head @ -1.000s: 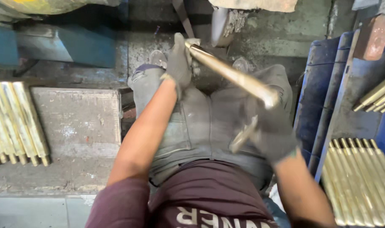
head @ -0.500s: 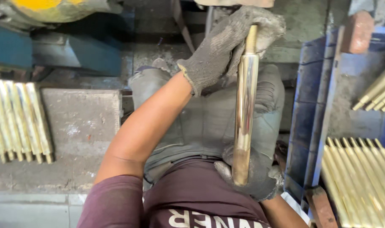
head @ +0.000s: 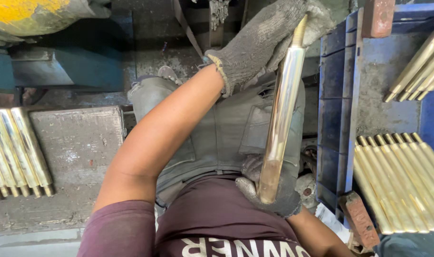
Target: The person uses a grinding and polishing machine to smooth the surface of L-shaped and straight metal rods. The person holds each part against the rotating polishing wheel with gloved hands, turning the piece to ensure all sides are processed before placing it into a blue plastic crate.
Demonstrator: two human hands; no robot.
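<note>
A long shiny brass rod (head: 282, 112) with a threaded top end stands almost upright in front of me, over my lap. My left hand (head: 267, 38), in a grey knit glove, wraps around its threaded upper end. My right hand (head: 269, 188), also gloved, cups the lower end close to my waist. I am seated, with grey trousers and a maroon shirt below the rod.
Several brass rods (head: 14, 150) lie side by side on a concrete block (head: 79, 143) at the left. More brass rods (head: 402, 178) fill a blue tray (head: 336, 123) at the right. Bricks (head: 359, 219) rest on the tray edge. A yellow machine part (head: 31, 14) sits top left.
The rod swung from a slanted, near-horizontal pose to almost upright. My left hand rose to the top end and my right hand dropped to the bottom end.
</note>
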